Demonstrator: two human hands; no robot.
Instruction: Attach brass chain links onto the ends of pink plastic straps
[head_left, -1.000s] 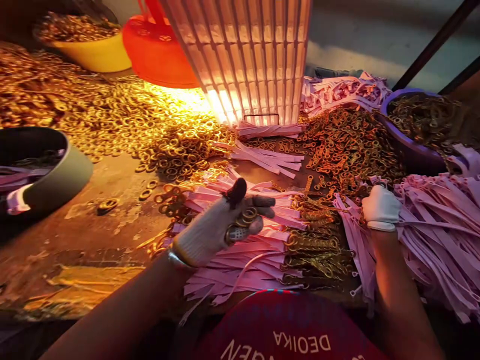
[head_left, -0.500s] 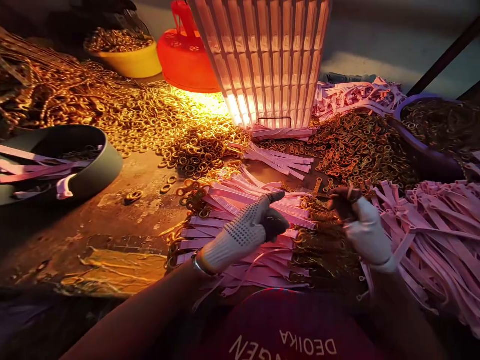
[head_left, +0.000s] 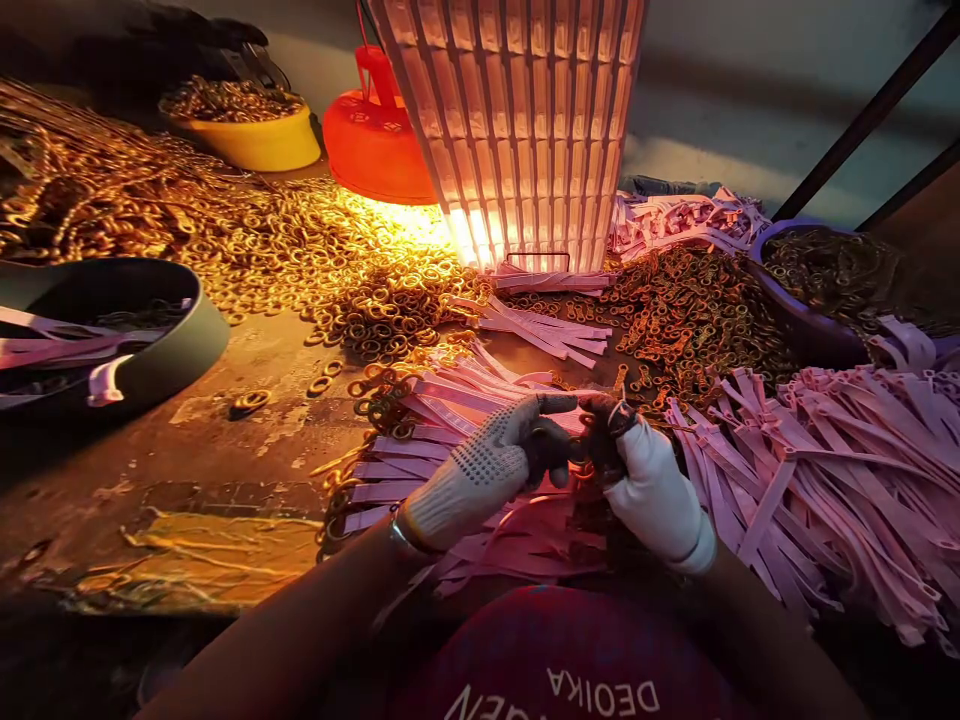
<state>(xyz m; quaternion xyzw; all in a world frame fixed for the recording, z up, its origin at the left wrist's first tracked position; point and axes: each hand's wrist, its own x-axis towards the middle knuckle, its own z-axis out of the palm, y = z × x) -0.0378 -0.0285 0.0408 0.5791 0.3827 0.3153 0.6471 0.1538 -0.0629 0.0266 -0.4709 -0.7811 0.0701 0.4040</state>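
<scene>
My left hand (head_left: 487, 465) wears a white knitted glove with dark fingertips, and its fingers are curled. My right hand (head_left: 649, 480), also in a white glove, meets it fingertip to fingertip over a pile of pink straps (head_left: 457, 430). Between the pinched fingertips sits a small metal piece (head_left: 592, 440); its shape is too dark to tell. Brass rings (head_left: 382, 320) lie heaped just beyond the straps. A second, larger heap of pink straps (head_left: 832, 480) lies to the right of my right hand.
A ribbed lamp shade (head_left: 525, 120) glows at the back centre, with a red lid (head_left: 375, 140) and a yellow bowl of rings (head_left: 247, 125) to its left. A dark bowl (head_left: 172, 340) stands at the left, a purple bowl (head_left: 802, 320) of metal parts at the right. Brass clasps (head_left: 690, 310) cover the bench.
My right hand left the right strap heap and moved left and inward to meet my left hand. My left hand turned palm-down and closed its fingers.
</scene>
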